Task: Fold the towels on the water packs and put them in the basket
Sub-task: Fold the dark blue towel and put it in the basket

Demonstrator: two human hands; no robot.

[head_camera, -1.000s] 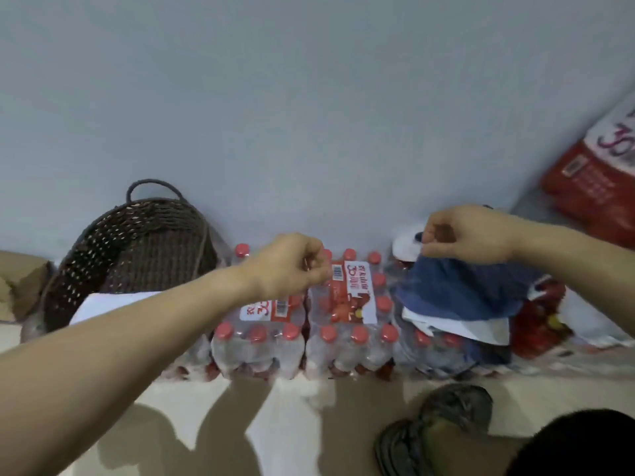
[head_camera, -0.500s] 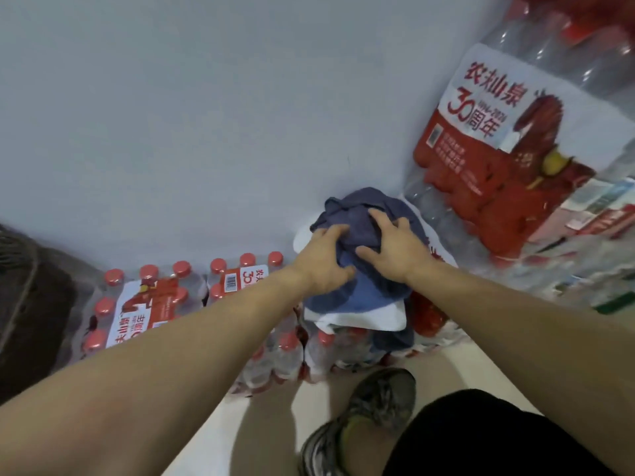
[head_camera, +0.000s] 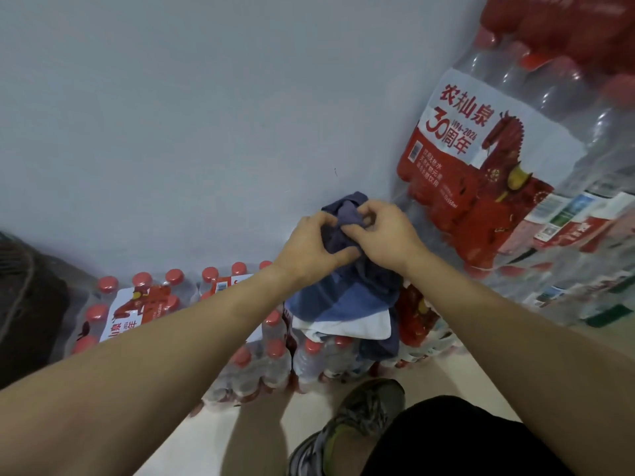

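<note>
**Gripping the dark blue towel above the water packs**

Looking down from the head camera, I see both hands meeting at the top of a bunched dark blue towel. The left hand curls its fingers and thumb round the cloth from the left side; the right hand pinches a fold of the same cloth from the right, fingertips bent inward. The two hands almost touch. The towel lies heaped on a white towel, and both rest on the water packs, a row of shrink-wrapped, red-capped bottles set against the grey wall. A taller stack of packs stands just to the right. The basket shows only as a dark shape at the left edge, well apart from the towels. A shoe appears below on the pale floor.
</note>
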